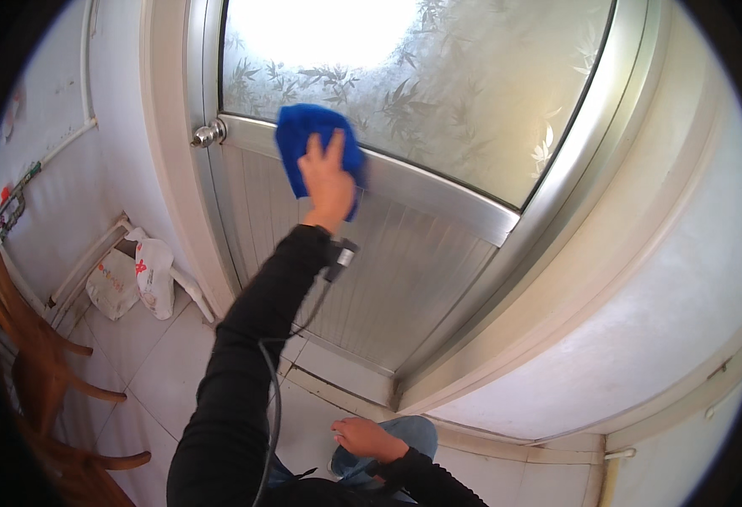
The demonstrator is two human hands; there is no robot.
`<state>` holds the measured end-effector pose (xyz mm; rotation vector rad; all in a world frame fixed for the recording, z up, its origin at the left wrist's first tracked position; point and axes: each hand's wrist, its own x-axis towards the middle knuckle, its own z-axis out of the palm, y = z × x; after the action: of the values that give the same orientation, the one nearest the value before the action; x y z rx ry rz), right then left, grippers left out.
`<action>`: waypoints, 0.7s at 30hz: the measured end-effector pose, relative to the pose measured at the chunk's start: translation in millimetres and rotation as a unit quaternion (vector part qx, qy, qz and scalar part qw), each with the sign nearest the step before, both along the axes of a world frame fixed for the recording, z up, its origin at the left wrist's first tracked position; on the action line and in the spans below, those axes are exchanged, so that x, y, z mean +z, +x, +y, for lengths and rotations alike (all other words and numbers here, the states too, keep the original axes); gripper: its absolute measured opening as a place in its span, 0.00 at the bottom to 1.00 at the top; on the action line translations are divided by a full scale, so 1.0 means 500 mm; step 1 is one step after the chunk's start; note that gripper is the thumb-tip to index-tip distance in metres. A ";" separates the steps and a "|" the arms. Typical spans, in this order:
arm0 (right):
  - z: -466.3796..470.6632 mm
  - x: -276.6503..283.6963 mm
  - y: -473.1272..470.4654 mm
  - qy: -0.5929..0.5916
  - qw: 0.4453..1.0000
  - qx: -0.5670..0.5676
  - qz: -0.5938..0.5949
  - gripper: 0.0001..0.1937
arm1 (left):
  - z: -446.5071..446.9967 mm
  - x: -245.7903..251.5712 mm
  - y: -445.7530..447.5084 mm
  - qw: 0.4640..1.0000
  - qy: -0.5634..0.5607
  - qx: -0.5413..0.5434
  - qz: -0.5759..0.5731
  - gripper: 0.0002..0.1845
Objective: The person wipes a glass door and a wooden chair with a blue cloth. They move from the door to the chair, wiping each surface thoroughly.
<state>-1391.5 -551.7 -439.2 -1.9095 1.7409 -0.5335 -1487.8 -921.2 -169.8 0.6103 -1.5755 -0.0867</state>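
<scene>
My left hand (pixel 328 185) presses a blue cloth (pixel 298 142) against the metal rail (pixel 421 180) of a door, two fingers spread on top of it. The cloth overlaps the lower edge of the frosted glass pane (pixel 472 120), which bears a leaf pattern, and part of the ribbed metal panel (pixel 396 253) below. Its right edge is blurred. To the left of the cloth is a round metal doorknob (pixel 209 134). My right hand (pixel 371 438) rests low by my knee in blue jeans (pixel 424 434), loosely curled with nothing visible in it.
A wooden chair (pixel 41 380) stands at the left. Beyond it, two white plastic bags (pixel 155 279) lie on the tiled floor (pixel 149 367) against the wall. Pipes with a valve (pixel 13 206) run along that wall. A black cable (pixel 274 386) hangs along my left sleeve.
</scene>
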 end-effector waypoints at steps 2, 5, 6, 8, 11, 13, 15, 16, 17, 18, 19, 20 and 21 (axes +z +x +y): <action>-0.003 0.017 0.003 -0.009 1.000 -0.007 -0.005 0.11 | 0.099 0.031 -0.042 0.996 -0.080 -0.043 -0.005 0.34; -0.002 0.039 0.003 -0.019 1.000 -0.011 0.004 0.12 | 0.252 0.066 -0.081 0.949 -0.194 -0.205 -0.142 0.28; -0.001 0.044 0.002 -0.017 1.000 -0.010 0.012 0.12 | 0.288 0.075 -0.091 0.913 -0.284 -0.253 -0.150 0.24; 0.008 0.050 0.003 -0.031 0.999 -0.020 0.008 0.13 | 0.308 0.090 -0.097 0.891 -0.305 -0.279 -0.187 0.24; 0.036 0.054 0.000 -0.057 0.997 -0.054 -0.024 0.13 | 0.226 0.105 -0.089 0.864 -0.364 -0.288 -0.196 0.26; 0.060 0.056 -0.006 -0.046 0.995 -0.081 -0.041 0.13 | 0.123 0.098 -0.052 0.896 -0.316 -0.229 -0.211 0.30; 0.085 0.059 -0.013 -0.038 0.995 -0.087 -0.030 0.13 | 0.007 0.082 0.023 0.948 -0.244 -0.105 -0.176 0.30; 0.093 0.062 -0.019 -0.037 0.995 -0.090 -0.024 0.14 | -0.039 0.070 0.068 0.976 -0.152 -0.038 -0.152 0.30; 0.098 0.066 -0.022 -0.029 0.995 -0.088 -0.027 0.14 | -0.083 0.067 0.119 0.988 -0.039 -0.003 -0.148 0.28; 0.099 0.070 -0.026 -0.022 0.996 -0.085 -0.031 0.14 | -0.114 0.064 0.167 0.989 -0.001 -0.018 -0.150 0.27; 0.098 0.075 -0.026 -0.014 0.996 -0.083 -0.036 0.14 | -0.132 0.065 0.206 0.982 0.067 -0.034 -0.173 0.26; 0.092 0.083 -0.029 -0.006 0.996 -0.082 -0.024 0.14 | -0.136 0.071 0.229 0.988 0.065 -0.045 -0.132 0.24; 0.078 0.092 -0.032 0.001 0.996 -0.084 -0.013 0.14 | -0.130 0.082 0.247 0.992 0.062 -0.060 -0.091 0.23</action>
<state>-1407.5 -512.4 -393.0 -1.7557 1.8959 -0.6141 -1364.6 -986.2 -128.9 0.6328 -1.7942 -0.2256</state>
